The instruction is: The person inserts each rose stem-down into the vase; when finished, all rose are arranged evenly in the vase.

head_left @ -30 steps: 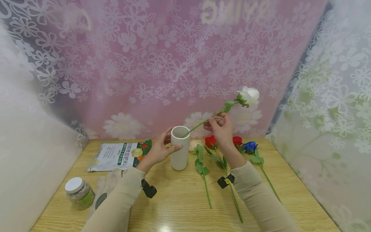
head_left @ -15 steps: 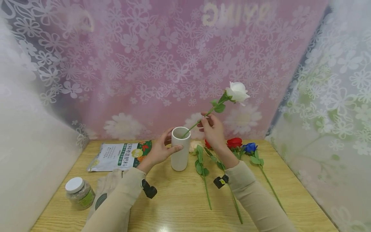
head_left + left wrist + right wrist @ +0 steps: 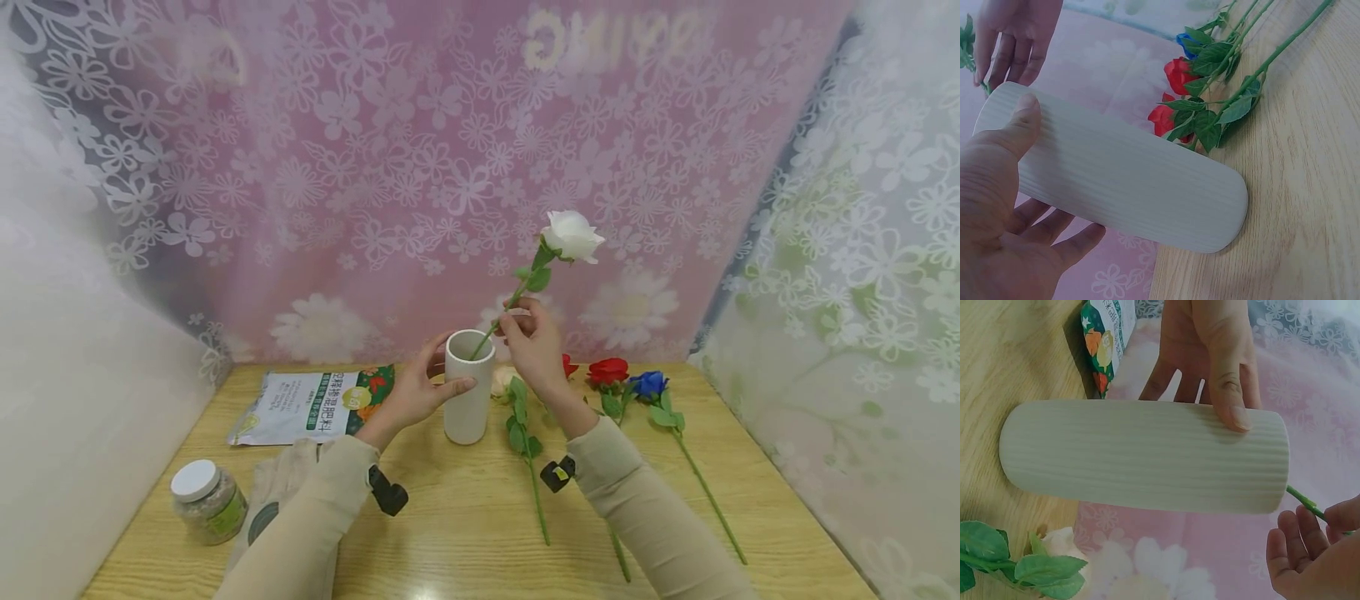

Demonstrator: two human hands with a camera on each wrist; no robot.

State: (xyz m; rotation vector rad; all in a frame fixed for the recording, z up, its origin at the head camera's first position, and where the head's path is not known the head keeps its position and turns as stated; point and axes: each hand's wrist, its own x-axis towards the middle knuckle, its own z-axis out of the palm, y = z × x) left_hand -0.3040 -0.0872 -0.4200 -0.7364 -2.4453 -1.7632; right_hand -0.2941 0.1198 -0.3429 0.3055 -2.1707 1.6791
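A ribbed white vase [image 3: 467, 404] stands upright on the wooden table. My left hand [image 3: 417, 387] grips its upper left side, thumb across the front and fingers behind, as the left wrist view also shows on the vase [image 3: 1129, 175]. Above and right of the rim, my right hand [image 3: 534, 343] pinches the green stem of a white rose [image 3: 572, 237]. The stem's lower end is inside the vase mouth and the rose leans to the right. In the right wrist view the stem [image 3: 1302, 499] runs from the rim to my right thumb and fingers.
Right of the vase lie a cream rose [image 3: 504, 381], two red roses [image 3: 609, 372], one partly hidden, and a blue rose [image 3: 649, 384]. To the left are a fertilizer bag [image 3: 311, 406], a jar with a white lid [image 3: 208, 502] and beige gloves [image 3: 279, 475].
My right hand has moved left toward the vase, and the white rose has swung left and more upright, its stem end staying in the mouth. My left hand keeps its hold.
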